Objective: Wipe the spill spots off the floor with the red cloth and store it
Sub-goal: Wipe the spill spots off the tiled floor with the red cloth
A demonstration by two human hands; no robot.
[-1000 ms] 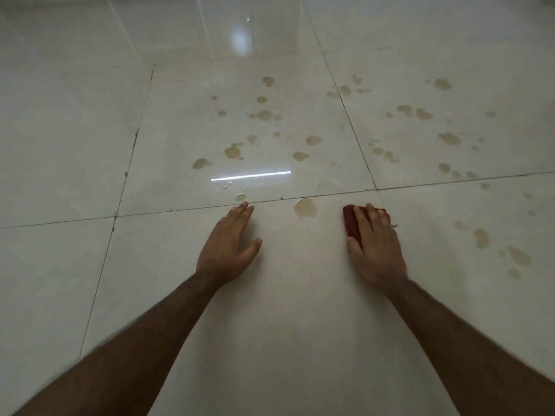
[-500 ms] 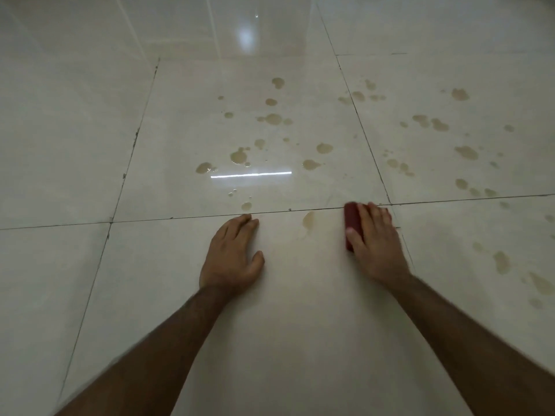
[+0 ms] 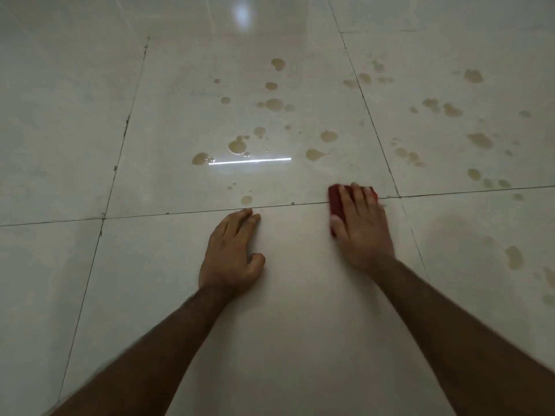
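My right hand (image 3: 362,229) lies flat on the red cloth (image 3: 335,202) and presses it to the glossy tiled floor (image 3: 300,340), across a grout line. Only the cloth's left edge and far corners show beyond my fingers. My left hand (image 3: 231,253) rests palm down on the floor to the left, fingertips at the same grout line, holding nothing. Several brown spill spots (image 3: 274,104) dot the tiles ahead, and more spill spots (image 3: 514,257) lie at the right. A small spot (image 3: 246,200) sits just past my left fingertips.
Pale tiles stretch all around, with dark grout lines (image 3: 180,212) crossing them. A bright strip of reflected light (image 3: 249,161) and a round glare patch (image 3: 241,12) shine on the floor ahead. A faint wet smear (image 3: 456,235) spreads right of the cloth.
The brown spot that lay between my hands at the grout line is gone. My right hand has slid the cloth forward onto the line. My left hand stays planted.
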